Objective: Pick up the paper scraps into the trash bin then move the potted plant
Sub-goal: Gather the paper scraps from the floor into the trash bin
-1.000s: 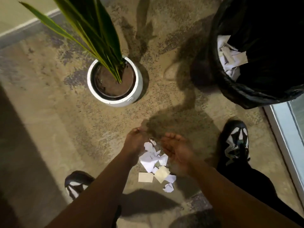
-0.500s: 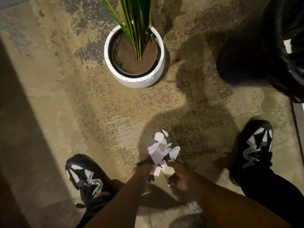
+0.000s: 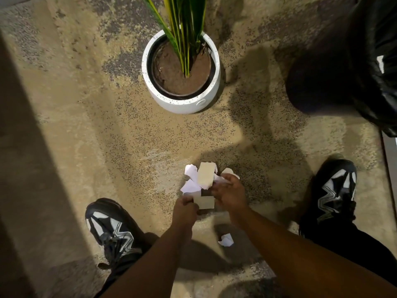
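Low in the head view, a bunch of paper scraps (image 3: 198,179) is held between both hands above the floor (image 3: 86,130). The left hand (image 3: 185,209) is curled, its fingers pinched on a beige card (image 3: 204,202) at the near edge of the bunch. The right hand (image 3: 231,194) is closed round the right side of the bunch, with white torn pieces gripped under its fingers and a second beige piece (image 3: 205,174) propped against them, tilted up toward the camera. How many scraps are in each grasp cannot be told, since the pieces overlap and the right hand is blurred. One loose white scrap (image 3: 226,240) is left lying on the floor between the forearms, apart from the bunch and nearer the person. The plant (image 3: 184,22) is seen standing upright in its white pot (image 3: 182,103), set on the floor beyond the hands and well apart from them; brown soil is shown inside a dark inner ring. The bin (image 3: 343,61), lined with a black bag, is placed at upper right, beside the pot but not touching it, and its inside is mostly out of view. Two black shoes with white markings are planted on the floor, the left shoe (image 3: 111,231) beside the left forearm and the right shoe (image 3: 335,190) to the right of the hands, below the bin.
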A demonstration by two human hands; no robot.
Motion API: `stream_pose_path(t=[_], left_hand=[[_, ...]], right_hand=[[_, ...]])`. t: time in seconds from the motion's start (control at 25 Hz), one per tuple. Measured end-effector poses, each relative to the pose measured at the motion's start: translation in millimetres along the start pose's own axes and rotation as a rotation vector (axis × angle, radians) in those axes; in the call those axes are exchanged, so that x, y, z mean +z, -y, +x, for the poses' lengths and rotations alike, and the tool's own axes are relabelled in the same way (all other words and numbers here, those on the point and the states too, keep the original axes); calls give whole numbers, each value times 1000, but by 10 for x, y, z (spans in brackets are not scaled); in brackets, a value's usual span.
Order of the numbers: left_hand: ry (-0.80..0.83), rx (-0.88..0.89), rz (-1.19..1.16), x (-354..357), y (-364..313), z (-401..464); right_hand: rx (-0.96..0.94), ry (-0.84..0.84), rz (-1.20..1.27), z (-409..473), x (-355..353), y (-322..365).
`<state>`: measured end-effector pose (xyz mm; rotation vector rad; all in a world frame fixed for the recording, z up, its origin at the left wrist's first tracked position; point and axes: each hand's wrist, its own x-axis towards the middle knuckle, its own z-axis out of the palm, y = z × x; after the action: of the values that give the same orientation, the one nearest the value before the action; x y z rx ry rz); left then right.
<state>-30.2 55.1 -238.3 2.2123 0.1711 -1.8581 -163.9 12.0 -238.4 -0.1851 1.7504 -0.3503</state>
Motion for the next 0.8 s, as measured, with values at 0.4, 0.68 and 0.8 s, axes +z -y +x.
stream_pose_path(t=[0.4, 0.68, 0.8], left_hand=[[-121, 138, 234, 117, -418, -122], [-116, 132, 179, 46, -425, -123], [-119, 149, 159, 14, -463, -96]], right_hand=[[530, 146, -520, -80, -585, -1194], [575, 81, 187, -46, -272, -990], [343, 76, 201, -18, -140, -646]])
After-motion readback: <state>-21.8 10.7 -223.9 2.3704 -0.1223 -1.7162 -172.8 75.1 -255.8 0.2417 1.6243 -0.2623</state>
